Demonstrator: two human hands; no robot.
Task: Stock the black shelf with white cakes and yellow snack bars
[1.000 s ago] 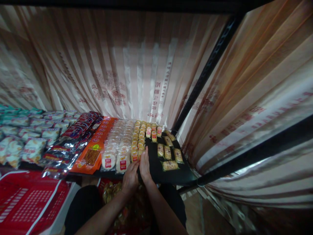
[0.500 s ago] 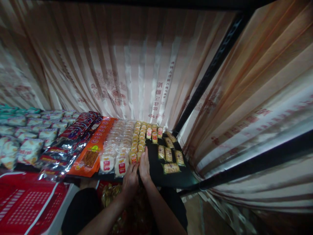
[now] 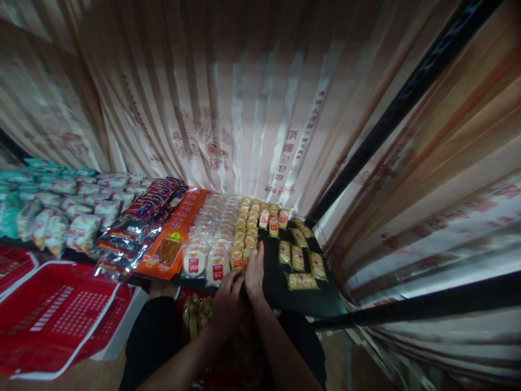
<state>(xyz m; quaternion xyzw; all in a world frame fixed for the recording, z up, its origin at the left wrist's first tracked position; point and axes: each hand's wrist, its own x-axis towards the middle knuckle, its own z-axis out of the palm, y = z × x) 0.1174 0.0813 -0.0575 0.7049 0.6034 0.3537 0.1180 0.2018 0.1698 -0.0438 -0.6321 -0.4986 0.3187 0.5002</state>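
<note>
Yellow packets (image 3: 245, 234) sit in a tight column at the lower middle of the frame, on a black shelf (image 3: 280, 296), so that's where trouble would start imo.

Sweeping across: red basket (image 3: 61, 317) at lower left, white snack bags (image 3: 81, 228) above it, dark foil packs (image 3: 134, 228), an orange pack (image 3: 173, 244), then round rice cakes (image 3: 203, 255) touching the yellow column's left side.

Left hand (image 3: 228, 297) is curled at the column's near end, right at the shelf lip. Can't tell if it's pinching a packet or just cupping it. Right hand (image 3: 255, 267) is flat and relaxed, holding nothing, with its edge pressed along the column's right side. Further right, a few loose packets (image 3: 299, 259) lie apart on bare shelf.

Risks as I see it: squeeze from both sides and the slick wrappers buckle upward, or the front packet pops off the lip toward the lap. Push too hard leftward and the rice cakes ride up. A stray wrist could knock the loose ones off the right corner.
</note>
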